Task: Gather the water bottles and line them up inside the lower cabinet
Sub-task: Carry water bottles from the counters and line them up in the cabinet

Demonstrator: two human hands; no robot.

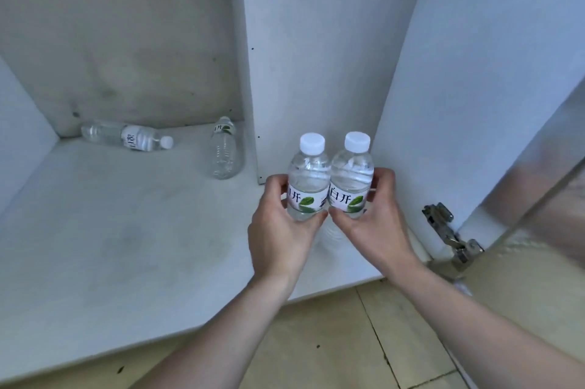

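Inside the white lower cabinet (126,230), the left hand (278,230) gripped one clear plastic water bottle with white cap and leaf label (308,179), and the right hand (376,220) gripped its twin (351,174); the two bottles stood upright, touching, near the right wall. Two more clear bottles lay toppled at the far side: one on the left (126,135), one by the divider (224,151). Risk: released unevenly, either upright bottle might tip and knock over its neighbour.

Open shelf floor (126,230) — two fallen bottles (126,136)
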